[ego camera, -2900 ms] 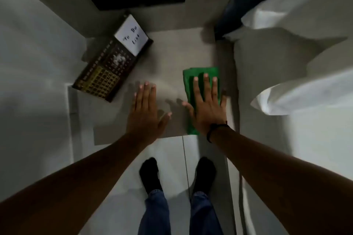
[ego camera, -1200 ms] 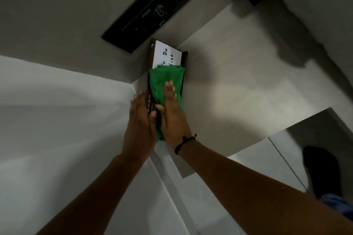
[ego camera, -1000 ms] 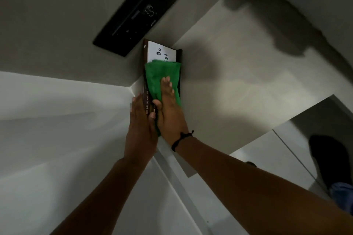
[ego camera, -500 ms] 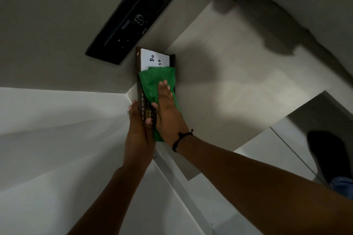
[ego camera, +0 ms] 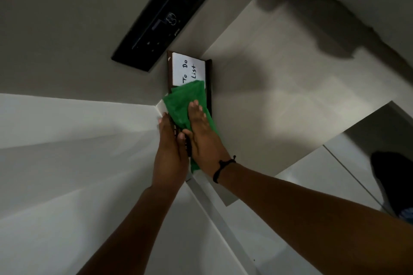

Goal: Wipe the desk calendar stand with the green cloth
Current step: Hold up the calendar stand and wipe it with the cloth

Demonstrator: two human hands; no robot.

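Observation:
The dark brown desk calendar stand [ego camera: 209,87] leans in the corner of a grey ledge, with a white "To Do List" note [ego camera: 188,69] on its upper part. A green cloth [ego camera: 182,102] covers the stand's lower face. My right hand [ego camera: 203,136] lies flat on the cloth and presses it against the stand. My left hand [ego camera: 171,152] grips the stand's left edge, thumb on the front. The printed calendar grid is mostly hidden under the cloth and both hands.
A black panel [ego camera: 164,15] is set in the wall just above and left of the stand. The grey ledge [ego camera: 279,100] stretches right. White surfaces [ego camera: 67,152] lie to the left. A foot in a dark sock [ego camera: 388,181] shows at the right edge.
Since 2.9 s ago both hands left the ledge and went to the stand. In the last half second the cloth and right hand slid down, baring more of the white note.

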